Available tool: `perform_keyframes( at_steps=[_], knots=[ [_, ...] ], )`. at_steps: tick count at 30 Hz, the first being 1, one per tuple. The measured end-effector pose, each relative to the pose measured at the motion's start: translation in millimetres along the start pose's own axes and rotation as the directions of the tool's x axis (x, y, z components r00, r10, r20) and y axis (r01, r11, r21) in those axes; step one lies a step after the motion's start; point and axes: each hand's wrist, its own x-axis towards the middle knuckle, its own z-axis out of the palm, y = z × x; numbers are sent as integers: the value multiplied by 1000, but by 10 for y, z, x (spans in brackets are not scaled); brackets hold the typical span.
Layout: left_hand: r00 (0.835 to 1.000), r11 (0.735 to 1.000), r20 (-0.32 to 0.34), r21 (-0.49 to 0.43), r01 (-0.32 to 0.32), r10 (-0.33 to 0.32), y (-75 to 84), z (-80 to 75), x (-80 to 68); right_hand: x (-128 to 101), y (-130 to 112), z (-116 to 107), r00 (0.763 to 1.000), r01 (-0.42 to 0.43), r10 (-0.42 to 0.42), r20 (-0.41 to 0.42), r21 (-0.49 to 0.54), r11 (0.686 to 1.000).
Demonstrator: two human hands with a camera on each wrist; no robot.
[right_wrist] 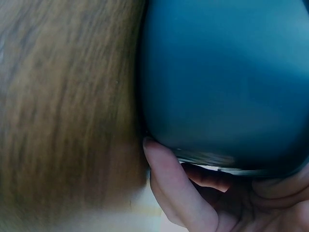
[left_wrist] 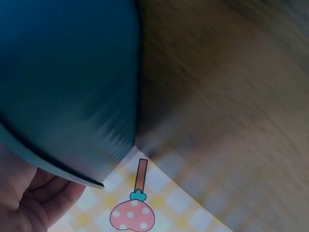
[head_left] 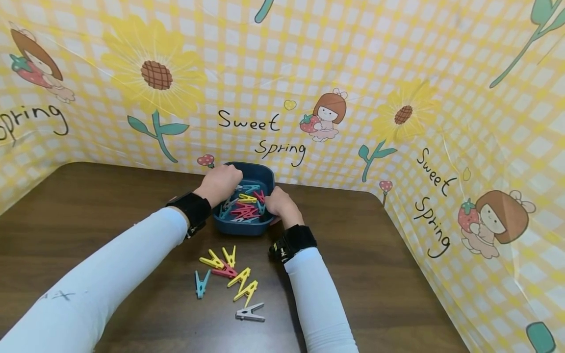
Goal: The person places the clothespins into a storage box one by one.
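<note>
Right, head view first: both hands sit on the blue bowl (head_left: pixel 243 226) at the far edge of the brown table (head_left: pixel 97 206). Left hand (head_left: pixel 219 184) lies over the near-left rim, fingers curled down into the bowl; whether it pinches a peg there can't be told. Right hand (head_left: pixel 280 205) wraps the right wall, probably to steady the bowl against sliding. Inside, between the two grips, lies a heap of pegs in the bowl (head_left: pixel 244 203), red, yellow, teal and grey. Behind both wrists, toward the person, loose pegs (head_left: pixel 229 274) lie scattered on the table, with a grey peg (head_left: pixel 250 313) nearest the body. Nothing stands between those and the hands except the forearms themselves.

Left wrist view: blurred. Bowl's outer wall (left_wrist: pixel 67 82) fills the frame, left hand's fingers (left_wrist: pixel 29 203) under its rim edge, so the hand does hold the rim. Mushroom print of the yellow backdrop (left_wrist: pixel 131 212) is just beyond the grip.

Right wrist view: right hand's fingers (right_wrist: pixel 169 183) curled round the bowl's rim, thumb pressed against the wall (right_wrist: pixel 222 77). Firm hold. Bare table to the side.
</note>
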Motion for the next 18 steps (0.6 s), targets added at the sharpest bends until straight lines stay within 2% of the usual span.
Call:
perform_keyframes(
  at_steps=[3, 5, 6, 10, 12, 16, 18],
  knots=[
    [1000, 1000, -5, -9, -20, 20, 12, 20, 11, 297, 96, 59, 1000, -2, 2, 6, -16, 1000],
    [1000, 1000, -5, -13, -25, 25, 26, 38, 14, 348, 114, 70, 1000, -4, 4, 5, -15, 1000],
    [1000, 1000, -5, -14, -27, 27, 26, 51, 15, 305, 99, 62, 1000, -3, 3, 3, -18, 1000],
    [1000, 1000, 6, -22, -5, 6, 27, 78, 3, -134, -56, -29, 1000, 15, -15, 1, -27, 1000],
    [1000, 999, 5, -41, 0, 0, 19, 84, 2, -227, -103, -42, 1000, 17, -17, -1, -45, 999],
    [1000, 996, -4, -91, 22, -22, 10, 62, 2, 348, 116, 67, 1000, 8, -8, 1, -46, 999],
    [999, 993, -10, -108, 43, -44, -2, 56, 11, 408, 133, 84, 1000, -5, 5, -5, -45, 999]
  ],
)
